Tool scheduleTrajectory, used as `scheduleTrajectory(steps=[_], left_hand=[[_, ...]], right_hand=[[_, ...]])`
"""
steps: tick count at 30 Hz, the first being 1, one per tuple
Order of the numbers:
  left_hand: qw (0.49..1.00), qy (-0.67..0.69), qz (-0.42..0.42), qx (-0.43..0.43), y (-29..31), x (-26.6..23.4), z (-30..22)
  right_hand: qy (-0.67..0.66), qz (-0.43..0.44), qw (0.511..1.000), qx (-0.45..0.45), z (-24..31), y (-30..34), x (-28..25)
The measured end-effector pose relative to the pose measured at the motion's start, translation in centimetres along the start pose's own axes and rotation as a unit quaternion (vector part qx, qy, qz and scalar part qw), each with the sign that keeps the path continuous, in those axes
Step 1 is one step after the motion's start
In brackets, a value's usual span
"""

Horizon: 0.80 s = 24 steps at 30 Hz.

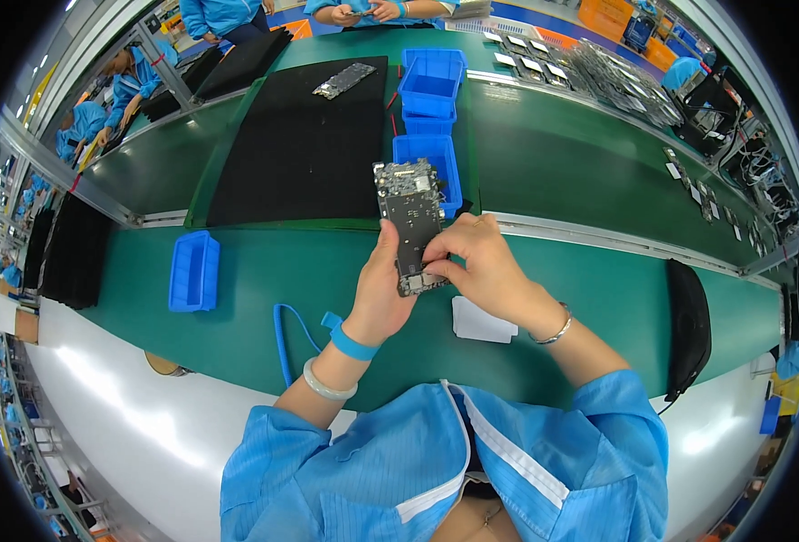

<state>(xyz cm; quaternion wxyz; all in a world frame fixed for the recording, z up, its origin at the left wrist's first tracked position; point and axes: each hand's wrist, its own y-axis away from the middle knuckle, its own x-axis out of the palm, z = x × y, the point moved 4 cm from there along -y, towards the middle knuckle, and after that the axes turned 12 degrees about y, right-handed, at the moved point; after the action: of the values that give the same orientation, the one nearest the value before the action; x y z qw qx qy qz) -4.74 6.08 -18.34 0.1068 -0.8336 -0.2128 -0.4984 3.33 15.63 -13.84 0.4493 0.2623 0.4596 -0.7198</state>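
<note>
My left hand grips a long dark circuit board by its left edge and lower end, holding it up over the green bench. Dense silver parts cover the board's far end, and more sit at its near end. Over the near end, my right hand has its thumb and index finger pinched against the board's right side. Anything between those fingertips is too small to make out. Behind the board's far end, a blue bin is partly hidden. A blue wrist strap circles my left wrist, its coiled cord trailing left.
A black mat bears another circuit board. Blue bins stand beside it, another blue bin at left. White sheets lie near my right wrist, a black pouch far right. Several boards crowd the back right. Co-workers sit beyond.
</note>
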Motion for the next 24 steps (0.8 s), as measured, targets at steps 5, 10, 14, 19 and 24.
scheduleTrajectory(steps=[5,10,14,19,24], left_hand=[[0.998,-0.008,-0.020,0.051,-0.2,-1.0,-0.5],[0.999,-0.037,-0.026,-0.008,0.4,-1.7,-0.2],[0.997,-0.018,-0.059,0.035,0.5,-3.4,-0.5],[0.990,0.007,-0.039,0.136,-0.2,-4.1,-3.0],[0.990,0.014,-0.036,0.136,-0.4,-4.9,-2.9]], right_hand=[[0.017,-0.056,0.997,-0.049,0.5,-1.4,1.4],[0.055,-0.212,0.973,-0.069,-0.4,-5.1,0.2],[-0.089,-0.186,0.972,0.109,-5.6,-9.4,-4.0],[-0.037,0.127,0.979,0.158,-9.8,-11.8,-0.1],[0.137,0.124,0.982,0.048,-11.1,-11.3,2.5]])
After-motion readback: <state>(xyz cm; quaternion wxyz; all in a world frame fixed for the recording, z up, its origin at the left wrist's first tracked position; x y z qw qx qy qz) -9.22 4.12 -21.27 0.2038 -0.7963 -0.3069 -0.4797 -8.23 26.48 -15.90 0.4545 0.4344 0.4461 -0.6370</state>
